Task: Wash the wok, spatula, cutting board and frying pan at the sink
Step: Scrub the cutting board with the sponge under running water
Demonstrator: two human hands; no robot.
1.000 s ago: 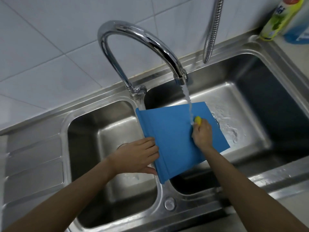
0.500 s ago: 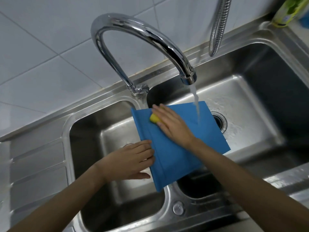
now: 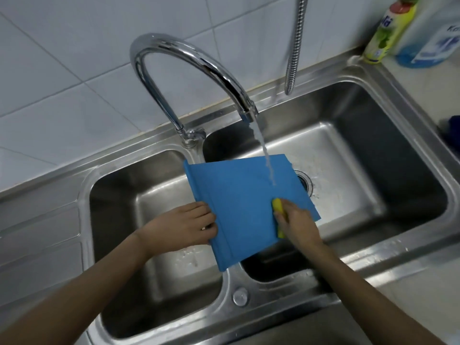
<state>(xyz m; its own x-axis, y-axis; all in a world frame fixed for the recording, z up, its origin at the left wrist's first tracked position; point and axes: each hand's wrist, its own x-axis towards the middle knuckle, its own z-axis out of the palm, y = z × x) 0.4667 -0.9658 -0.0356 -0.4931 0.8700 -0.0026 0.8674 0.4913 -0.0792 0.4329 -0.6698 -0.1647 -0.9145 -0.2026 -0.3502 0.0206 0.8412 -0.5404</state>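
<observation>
Left hand (image 3: pixel 185 226) grips cutting board (image 3: pixel 239 202) edge, tilted over sink divider (image 3: pixel 230 277); right hand (image 3: pixel 297 224) presses sponge (image 3: pixel 278 207) on it. Wet board could slip under scrub pressure.

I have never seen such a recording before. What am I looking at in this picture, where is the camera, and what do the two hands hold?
There is no machine here: a person washes up with bare hands. The one camera sits on the person's head and looks forward and down, so you see both forearms reaching in from below. Under them is a steel double sink. Its tap runs water onto a blue cutting board, which is held tilted over the divider between the two basins. The left hand grips the board's left edge. The right hand presses a yellow sponge on the board's surface. Two bottles stand at the back right corner.
</observation>
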